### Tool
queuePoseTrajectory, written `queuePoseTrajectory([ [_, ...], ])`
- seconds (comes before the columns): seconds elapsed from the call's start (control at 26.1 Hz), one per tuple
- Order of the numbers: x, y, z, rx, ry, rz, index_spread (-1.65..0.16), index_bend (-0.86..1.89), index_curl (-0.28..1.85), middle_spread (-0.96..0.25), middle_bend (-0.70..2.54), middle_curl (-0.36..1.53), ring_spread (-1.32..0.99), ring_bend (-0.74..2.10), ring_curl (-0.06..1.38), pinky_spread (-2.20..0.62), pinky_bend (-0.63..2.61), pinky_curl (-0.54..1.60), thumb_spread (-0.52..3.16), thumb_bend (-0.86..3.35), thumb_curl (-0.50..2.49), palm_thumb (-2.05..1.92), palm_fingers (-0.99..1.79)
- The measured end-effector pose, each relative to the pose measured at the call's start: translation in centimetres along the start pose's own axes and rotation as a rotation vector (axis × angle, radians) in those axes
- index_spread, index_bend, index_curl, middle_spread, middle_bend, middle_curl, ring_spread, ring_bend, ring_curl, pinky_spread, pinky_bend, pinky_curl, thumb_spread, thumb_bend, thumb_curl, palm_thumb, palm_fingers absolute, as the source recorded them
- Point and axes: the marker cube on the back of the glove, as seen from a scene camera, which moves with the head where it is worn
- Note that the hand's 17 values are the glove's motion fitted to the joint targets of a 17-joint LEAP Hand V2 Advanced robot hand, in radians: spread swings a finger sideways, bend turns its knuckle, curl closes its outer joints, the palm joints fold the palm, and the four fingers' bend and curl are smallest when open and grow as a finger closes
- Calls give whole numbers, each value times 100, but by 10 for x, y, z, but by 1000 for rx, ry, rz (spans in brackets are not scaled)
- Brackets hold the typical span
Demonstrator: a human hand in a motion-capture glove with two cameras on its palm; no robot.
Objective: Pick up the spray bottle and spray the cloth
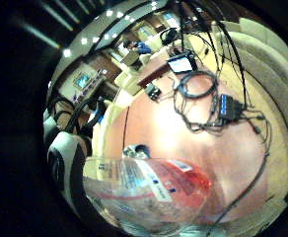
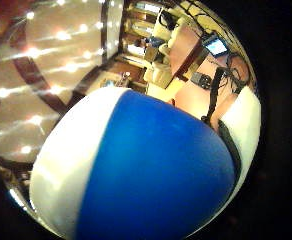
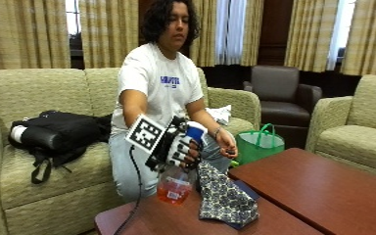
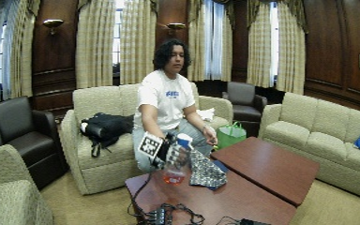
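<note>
A black backpack [image 3: 54, 133] lies on the beige sofa [image 3: 32, 186] at the far left of the outside view, beside the seated person.

The gloved right hand [image 3: 178, 147] is raised above the near edge of the tabletop [image 3: 292, 196]. Its fingers are curled around the neck of the spray bottle [image 3: 175, 186], just below the blue-and-white spray head. The bottle hangs upright from this grasp. Its clear body holds orange-red liquid in the lower part; whether its base touches the tabletop cannot be told.

The patterned cloth [image 3: 223, 198] stands draped just right of the bottle, its lower edge resting on the tabletop.

The bare left hand [image 3: 227, 147] hangs relaxed above the cloth's upper edge; contact cannot be told.

A green bag [image 3: 260, 144] sits behind the tabletop.

In the thumb-side palm view, the spray head [image 2: 151, 175] fills most of the field.
</note>
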Motion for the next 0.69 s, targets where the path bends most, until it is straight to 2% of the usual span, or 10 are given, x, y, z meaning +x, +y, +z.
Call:
queuePoseTrajectory([
  [0.19, -58, -2, -4, -173, 177, -102, -29, 37, 47, -21, 59, 50, -23, 62, 43, -32, 38, 38, 24, -3, 64, 93, 141],
  [0.34, -93, 8, 20, -360, 455, -213, -29, 37, 48, -21, 60, 50, -23, 63, 44, -32, 39, 38, 22, -3, 66, 93, 140],
  [0.69, -104, 38, 97, -600, 1005, -409, -29, 37, 50, -22, 62, 51, -23, 63, 44, -33, 39, 38, 19, -3, 70, 92, 140],
])
